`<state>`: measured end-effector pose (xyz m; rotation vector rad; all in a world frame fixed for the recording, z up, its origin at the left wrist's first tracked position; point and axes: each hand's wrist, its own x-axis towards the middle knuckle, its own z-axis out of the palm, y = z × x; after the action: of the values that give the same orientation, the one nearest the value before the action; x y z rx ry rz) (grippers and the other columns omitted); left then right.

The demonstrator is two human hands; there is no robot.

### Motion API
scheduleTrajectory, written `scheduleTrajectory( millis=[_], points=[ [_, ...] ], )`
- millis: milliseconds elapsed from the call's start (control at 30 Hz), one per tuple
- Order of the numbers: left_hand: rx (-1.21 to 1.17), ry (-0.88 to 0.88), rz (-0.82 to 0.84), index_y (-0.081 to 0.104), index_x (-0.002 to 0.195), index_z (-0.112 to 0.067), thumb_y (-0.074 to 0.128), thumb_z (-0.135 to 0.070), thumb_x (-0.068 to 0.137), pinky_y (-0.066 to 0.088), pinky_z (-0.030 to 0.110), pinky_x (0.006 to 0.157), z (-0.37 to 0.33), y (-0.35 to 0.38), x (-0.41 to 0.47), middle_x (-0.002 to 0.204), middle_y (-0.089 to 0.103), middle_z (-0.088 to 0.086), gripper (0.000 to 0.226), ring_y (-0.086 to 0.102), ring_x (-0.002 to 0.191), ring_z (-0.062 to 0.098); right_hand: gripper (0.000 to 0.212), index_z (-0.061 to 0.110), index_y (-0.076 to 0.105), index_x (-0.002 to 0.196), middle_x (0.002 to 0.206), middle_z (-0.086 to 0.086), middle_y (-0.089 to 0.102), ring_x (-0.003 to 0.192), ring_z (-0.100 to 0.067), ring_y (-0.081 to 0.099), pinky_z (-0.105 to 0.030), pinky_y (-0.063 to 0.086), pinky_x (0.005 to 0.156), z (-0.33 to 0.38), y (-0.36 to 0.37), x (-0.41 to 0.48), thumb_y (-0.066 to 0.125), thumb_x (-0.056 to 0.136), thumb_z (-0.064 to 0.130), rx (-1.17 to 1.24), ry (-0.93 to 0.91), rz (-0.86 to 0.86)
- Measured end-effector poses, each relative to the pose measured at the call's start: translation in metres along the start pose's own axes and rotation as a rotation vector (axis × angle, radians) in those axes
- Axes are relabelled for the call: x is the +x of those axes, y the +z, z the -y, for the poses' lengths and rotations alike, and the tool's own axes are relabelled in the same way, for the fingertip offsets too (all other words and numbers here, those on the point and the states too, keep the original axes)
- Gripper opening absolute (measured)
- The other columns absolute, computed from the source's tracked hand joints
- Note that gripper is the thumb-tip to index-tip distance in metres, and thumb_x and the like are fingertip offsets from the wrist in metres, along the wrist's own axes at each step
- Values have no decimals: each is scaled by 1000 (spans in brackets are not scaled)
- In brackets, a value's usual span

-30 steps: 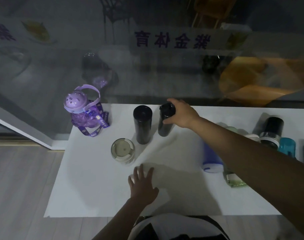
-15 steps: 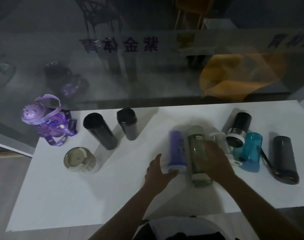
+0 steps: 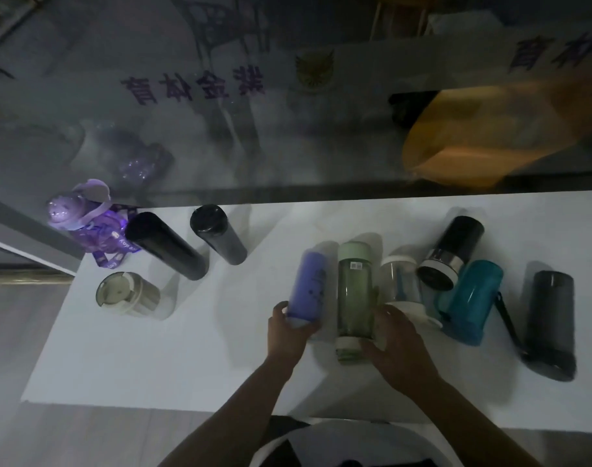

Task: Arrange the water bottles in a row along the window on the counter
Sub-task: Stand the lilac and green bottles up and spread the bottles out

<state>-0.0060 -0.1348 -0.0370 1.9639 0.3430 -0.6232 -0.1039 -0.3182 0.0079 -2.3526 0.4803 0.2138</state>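
Left hand (image 3: pixel 286 332) clasping lilac bottle (image 3: pixel 307 288) near base; right hand (image 3: pixel 394 343) gripping green glass bottle (image 3: pixel 354 294) low. Glass looking heavy, breakable; taking mid-body steadier.

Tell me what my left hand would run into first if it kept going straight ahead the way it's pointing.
Your left hand is already touching the near end of the purple bottle. Pushing on, it would probably just shove that bottle toward the window.

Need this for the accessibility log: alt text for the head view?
Left hand grips a purple bottle and right hand a green bottle on a white counter. Other bottles stand around, three by the window.
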Motion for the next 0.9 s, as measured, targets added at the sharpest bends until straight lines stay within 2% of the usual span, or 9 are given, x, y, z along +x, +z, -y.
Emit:
scheduleTrajectory(
  millis=[100,200,233,333,433,500,633,733,900],
  points=[
    [28,14,-33,45,134,-20,87,-19,67,49,21,66,2,-18,-6,116,52,2,79,57,90,13,52,27,46,129,126,0,55,111,-21,55,-43,50,92,-5,-3,6,62,83,45,54,-40,32],
    [101,67,-124,46,134,-23,87,-20,66,56,38,82,-2,-45,-13,127,49,6,80,54,104,24,48,25,51,125,118,0,57,104,-20,57,-46,51,87,-1,-6,12,64,81,39,107,-108,39],
    [126,81,-150,45,135,-23,87,-18,67,56,39,82,-5,-55,-14,128,48,7,80,52,107,26,48,22,52,125,118,-2,58,105,-22,58,-45,50,87,2,-7,13,66,81,35,112,-131,36],
    [197,117,-200,46,132,-22,88,-18,64,53,28,69,-22,-85,-15,124,49,9,80,53,107,28,56,12,52,131,129,-10,56,115,-29,55,-43,46,96,6,-5,18,73,81,26,129,-163,50],
    [373,129,-252,53,122,-25,83,-32,58,51,33,76,-47,-116,-13,122,54,7,71,55,108,29,56,15,50,134,136,-8,51,123,-29,50,-41,42,101,11,-3,18,71,83,27,142,-178,94],
    [499,143,-272,53,125,-26,83,-27,63,52,35,80,-63,-131,-10,125,54,8,68,55,110,30,55,18,49,134,137,-7,50,123,-27,50,-41,42,101,13,-1,17,69,85,27,142,-199,109],
    [741,161,-255,51,128,-31,77,-24,65,57,39,77,-83,-147,-12,127,52,8,69,53,109,33,54,20,49,134,137,-6,50,120,-27,51,-41,43,100,13,3,13,68,84,30,120,-210,116],
    [822,156,-215,49,132,-31,76,-20,68,56,41,80,-79,-151,-17,131,47,7,71,52,111,32,51,21,51,132,135,-5,52,118,-24,52,-37,41,98,9,7,8,68,85,31,109,-217,110],
    [845,201,-205,46,135,-32,75,-20,70,57,43,81,-70,-151,-19,136,46,6,72,51,114,31,55,16,51,133,135,-8,52,121,-26,52,-40,41,101,0,7,0,67,84,34,89,-231,132]
  ],
)
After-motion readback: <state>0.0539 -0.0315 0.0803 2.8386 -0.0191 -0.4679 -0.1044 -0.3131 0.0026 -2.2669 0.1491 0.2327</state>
